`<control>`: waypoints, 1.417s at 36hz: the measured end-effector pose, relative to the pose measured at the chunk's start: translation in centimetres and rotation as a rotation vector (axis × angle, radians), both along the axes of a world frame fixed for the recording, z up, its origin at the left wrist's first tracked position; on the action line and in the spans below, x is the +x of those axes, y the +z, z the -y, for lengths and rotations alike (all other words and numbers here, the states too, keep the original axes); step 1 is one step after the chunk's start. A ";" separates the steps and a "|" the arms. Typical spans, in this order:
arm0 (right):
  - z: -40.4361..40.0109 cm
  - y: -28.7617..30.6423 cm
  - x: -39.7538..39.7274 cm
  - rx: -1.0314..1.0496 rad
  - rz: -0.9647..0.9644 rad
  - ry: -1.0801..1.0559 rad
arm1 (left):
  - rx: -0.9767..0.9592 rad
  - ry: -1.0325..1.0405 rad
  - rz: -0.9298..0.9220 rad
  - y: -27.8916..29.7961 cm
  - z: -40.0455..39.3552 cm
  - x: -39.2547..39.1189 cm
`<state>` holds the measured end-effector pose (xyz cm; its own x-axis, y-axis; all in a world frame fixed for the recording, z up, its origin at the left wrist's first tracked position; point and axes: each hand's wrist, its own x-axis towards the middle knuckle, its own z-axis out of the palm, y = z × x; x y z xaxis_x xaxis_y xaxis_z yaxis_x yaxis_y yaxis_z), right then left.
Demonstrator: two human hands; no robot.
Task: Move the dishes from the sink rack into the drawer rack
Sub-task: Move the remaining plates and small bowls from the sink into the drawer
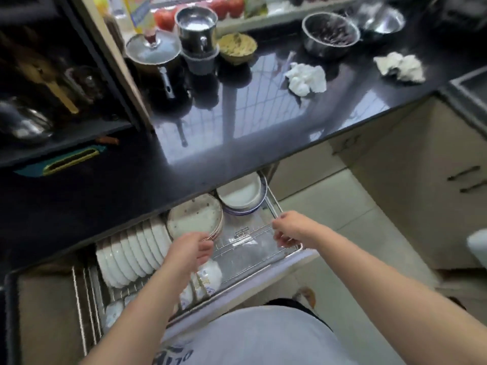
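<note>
Head view looked down into the open drawer rack (245, 255) under the dark table (263, 122). Left hand (188, 252) pinched the rim of the speckled plates (195, 219) stacked at the rack's middle. Right hand (288, 230) curled around the wire rail at the rack's right front corner. White bowls (131, 255) stood in a row along its left side.
</note>
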<state>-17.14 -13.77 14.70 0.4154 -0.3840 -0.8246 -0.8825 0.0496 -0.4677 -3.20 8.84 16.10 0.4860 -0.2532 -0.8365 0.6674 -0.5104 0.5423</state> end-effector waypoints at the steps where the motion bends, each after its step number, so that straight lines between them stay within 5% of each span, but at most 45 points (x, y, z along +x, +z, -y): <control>1: 1.5 1.3 -1.6 -0.034 0.028 -0.032 | -0.034 -0.046 0.022 1.1 2.5 -0.3; 9: 11.9 7.6 -16.4 -0.227 0.164 -0.366 | -0.214 -0.434 0.077 6.6 20.4 -8.7; 23: 29.4 20.5 -49.7 -0.524 0.163 -0.704 | -0.520 -1.098 0.155 17.4 48.9 -40.9; 32: 37.7 22.1 -57.0 -0.560 0.221 -0.868 | -0.508 -1.321 0.248 18.7 60.9 -49.7; 43: 55.0 20.2 -58.4 -0.582 0.163 -0.905 | -0.513 -1.448 0.337 17.6 79.1 -51.1; 51: 64.2 17.6 -61.8 -0.580 0.146 -1.157 | -0.492 -1.470 0.240 17.6 91.4 -54.7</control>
<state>-78.92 -77.95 32.32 -0.3226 -0.8603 -0.3946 -0.4040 0.5022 -0.7646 -57.94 -82.57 33.71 -0.3175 -0.8208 -0.4749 -0.3600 -0.3590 0.8611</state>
